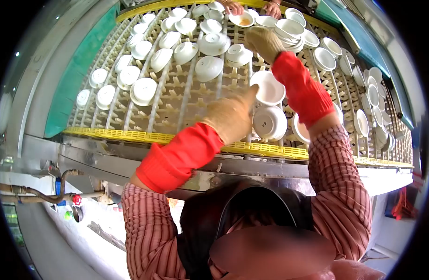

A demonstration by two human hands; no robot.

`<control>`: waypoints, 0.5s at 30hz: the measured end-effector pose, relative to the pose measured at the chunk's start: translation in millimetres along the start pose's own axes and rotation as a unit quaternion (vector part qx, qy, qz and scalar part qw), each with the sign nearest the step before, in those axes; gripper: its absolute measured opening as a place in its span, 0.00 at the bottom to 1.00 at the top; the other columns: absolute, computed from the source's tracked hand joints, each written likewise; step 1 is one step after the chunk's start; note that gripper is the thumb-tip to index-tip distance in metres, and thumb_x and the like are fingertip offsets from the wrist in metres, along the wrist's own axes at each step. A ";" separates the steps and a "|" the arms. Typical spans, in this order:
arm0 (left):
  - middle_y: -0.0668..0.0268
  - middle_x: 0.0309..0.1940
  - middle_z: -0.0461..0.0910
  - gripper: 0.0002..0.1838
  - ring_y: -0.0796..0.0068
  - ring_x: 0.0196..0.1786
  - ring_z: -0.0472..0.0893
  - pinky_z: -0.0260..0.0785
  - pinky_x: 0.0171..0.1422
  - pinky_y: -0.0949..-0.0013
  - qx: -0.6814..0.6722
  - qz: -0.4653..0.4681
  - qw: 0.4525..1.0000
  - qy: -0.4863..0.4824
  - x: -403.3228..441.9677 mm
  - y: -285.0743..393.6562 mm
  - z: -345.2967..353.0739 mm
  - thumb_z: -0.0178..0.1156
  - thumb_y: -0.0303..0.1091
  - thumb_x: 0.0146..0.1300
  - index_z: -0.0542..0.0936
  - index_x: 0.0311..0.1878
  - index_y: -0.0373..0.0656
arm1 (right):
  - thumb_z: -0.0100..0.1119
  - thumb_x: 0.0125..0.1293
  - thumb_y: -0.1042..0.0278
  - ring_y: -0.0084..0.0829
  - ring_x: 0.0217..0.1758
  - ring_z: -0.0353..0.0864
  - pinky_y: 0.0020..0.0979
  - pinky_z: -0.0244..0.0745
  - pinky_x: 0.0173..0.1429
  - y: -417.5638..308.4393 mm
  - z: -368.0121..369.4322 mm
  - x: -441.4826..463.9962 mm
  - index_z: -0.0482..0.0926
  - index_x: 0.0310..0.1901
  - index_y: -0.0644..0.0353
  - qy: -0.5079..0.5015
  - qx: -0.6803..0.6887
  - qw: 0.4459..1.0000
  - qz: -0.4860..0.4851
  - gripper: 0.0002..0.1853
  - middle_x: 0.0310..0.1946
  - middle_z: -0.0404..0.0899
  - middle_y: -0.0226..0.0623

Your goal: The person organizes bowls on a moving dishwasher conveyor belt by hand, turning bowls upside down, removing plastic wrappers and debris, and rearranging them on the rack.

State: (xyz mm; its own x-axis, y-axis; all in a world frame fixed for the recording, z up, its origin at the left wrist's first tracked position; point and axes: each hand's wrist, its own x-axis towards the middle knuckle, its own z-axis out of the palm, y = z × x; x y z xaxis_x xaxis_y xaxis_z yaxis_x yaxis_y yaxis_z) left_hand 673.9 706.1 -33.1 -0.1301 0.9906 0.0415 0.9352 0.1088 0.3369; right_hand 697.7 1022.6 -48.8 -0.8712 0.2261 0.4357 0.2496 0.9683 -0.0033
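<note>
Both of my hands wear tan work gloves with red cuffs. My left hand (233, 114) is at the near middle of the conveyor, its finger and thumb closed at the left rim of a white bowl (269, 89), which faces up. Just below that lies an upturned white bowl (269, 122), close to the same glove. Farther forward, my right hand (265, 43) is beside a stack of white bowls (290, 29), fingers bent down; the glove hides what they touch. Beyond it is a bowl with orange residue (244, 19).
The conveyor (177, 100) has rows of pale pegs and a yellow near edge (144, 136). Upturned bowls (143, 91) stand at left; tilted bowls (374, 95) crowd the right. Another person's hands (272, 9) are at the far edge. Pipes (60, 186) run at lower left.
</note>
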 end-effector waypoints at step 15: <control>0.46 0.53 0.90 0.19 0.42 0.58 0.88 0.80 0.63 0.46 0.268 -0.082 0.960 -0.025 -11.9 -132.5 -60.0 0.65 0.43 0.77 0.87 0.59 0.37 | 0.70 0.73 0.51 0.55 0.67 0.87 0.50 0.82 0.72 -71.8 -63.3 -136.3 0.68 0.83 0.57 -0.219 0.002 0.976 0.001 0.42 0.70 0.80 0.60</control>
State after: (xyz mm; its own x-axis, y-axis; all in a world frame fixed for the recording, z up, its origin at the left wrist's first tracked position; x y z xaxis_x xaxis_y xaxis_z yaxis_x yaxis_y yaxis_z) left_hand 531.7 675.0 -21.7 -0.2867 0.9578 -0.0200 0.9401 0.2773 -0.1982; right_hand 825.3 915.6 -51.0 -0.9680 0.2509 0.0099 0.2509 0.9680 -0.0068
